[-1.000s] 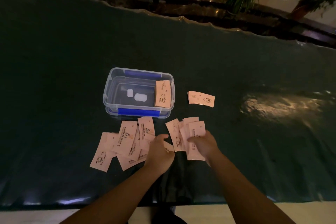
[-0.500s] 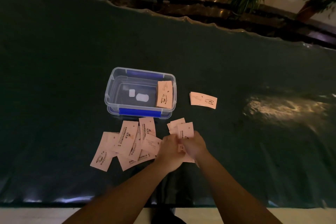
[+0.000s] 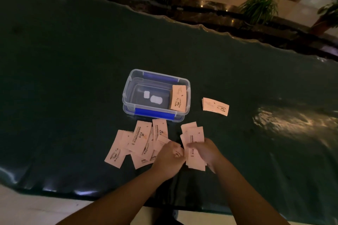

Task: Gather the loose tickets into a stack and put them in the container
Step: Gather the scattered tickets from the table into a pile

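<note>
compared with half a second ago, the two hands are seen drawn slightly apart again, and the small bundle of tickets is now held mostly by the right hand, whose fingers are closed around its lower half, while the upper ends fan out unevenly toward the container. the left hand is curled with its fingertips at the bundle's left edge; whether a ticket is actually pinched there cannot be told. the scattered tickets to the left are seen unchanged, overlapped in a loose spread on the dark green table cover, just in front of the container. the tickets are pale pink slips printed with dark text and a small cup logo. one stack is stood tilted against the right inner wall of the clear, blue-latched container, and another neat stack is laid flat on the cover just to its right.
</note>
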`<state>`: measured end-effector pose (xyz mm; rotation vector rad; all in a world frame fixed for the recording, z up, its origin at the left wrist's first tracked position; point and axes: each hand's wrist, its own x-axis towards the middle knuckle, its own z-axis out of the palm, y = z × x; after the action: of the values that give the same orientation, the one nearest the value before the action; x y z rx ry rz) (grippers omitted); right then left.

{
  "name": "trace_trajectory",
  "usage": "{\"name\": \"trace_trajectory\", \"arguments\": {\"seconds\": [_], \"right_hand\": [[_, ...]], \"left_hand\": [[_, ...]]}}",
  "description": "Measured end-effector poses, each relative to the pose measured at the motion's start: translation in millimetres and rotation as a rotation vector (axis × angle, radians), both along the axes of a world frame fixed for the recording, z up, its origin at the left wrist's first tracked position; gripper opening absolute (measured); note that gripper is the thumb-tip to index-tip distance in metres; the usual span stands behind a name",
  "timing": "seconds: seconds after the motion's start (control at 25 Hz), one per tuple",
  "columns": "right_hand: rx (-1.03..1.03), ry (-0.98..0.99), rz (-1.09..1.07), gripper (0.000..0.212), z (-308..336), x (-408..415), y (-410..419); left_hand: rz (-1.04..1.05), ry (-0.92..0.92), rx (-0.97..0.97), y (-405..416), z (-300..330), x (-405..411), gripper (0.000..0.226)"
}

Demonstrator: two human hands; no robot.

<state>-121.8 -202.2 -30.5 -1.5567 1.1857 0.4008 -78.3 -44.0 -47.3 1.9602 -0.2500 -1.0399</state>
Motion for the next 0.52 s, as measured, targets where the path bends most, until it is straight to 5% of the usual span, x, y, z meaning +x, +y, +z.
{"name": "trace_trajectory", "arguments": {"seconds": [0.24,0.52], "right_hand": [[0.051,0.033,0.314,0.051,6.0,16.9,26.2],[0.039,-0.038,0.23,0.044,1.8,21.8,48.5]], "left_hand": [[0.085,0.012,-0.003,45.0,6.0,9.9,0.01],[0.1,0.08,-0.101,42.8,9.1,12.7,0.017]]}}
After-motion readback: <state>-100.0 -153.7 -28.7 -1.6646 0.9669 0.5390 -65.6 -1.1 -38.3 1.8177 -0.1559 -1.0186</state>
